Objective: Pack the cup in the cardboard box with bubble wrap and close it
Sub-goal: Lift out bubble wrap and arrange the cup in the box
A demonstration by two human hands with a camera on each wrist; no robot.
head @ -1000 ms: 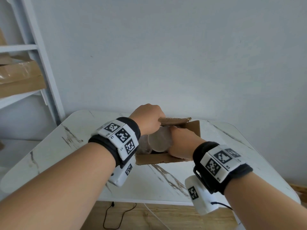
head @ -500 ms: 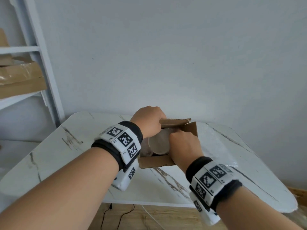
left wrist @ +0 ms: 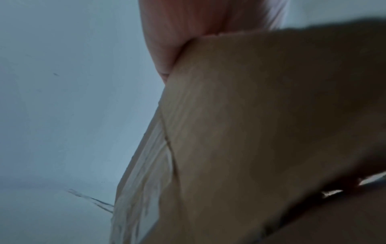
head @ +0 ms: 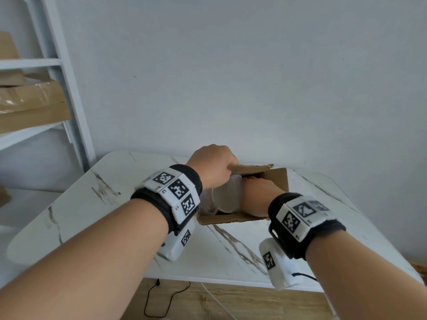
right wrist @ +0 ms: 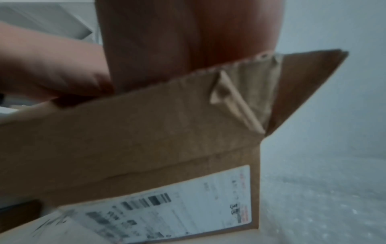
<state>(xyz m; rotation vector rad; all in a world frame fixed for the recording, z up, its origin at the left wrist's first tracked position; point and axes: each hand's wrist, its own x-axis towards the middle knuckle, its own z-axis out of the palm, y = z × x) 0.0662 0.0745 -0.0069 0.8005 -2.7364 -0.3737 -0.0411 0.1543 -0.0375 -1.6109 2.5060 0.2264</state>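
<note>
Cardboard box (head: 275, 181) flap between left hand (head: 211, 166) fingers

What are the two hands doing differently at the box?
The left hand grips the edge of a cardboard flap at the top of the box, while the right hand reaches down inside the box. The left hand sits higher, over the box's left side; the right hand is lower, against the pale cup, though its fingers are hidden. Both wear black wristbands with white tags, and both are busy at the same open box.
</note>
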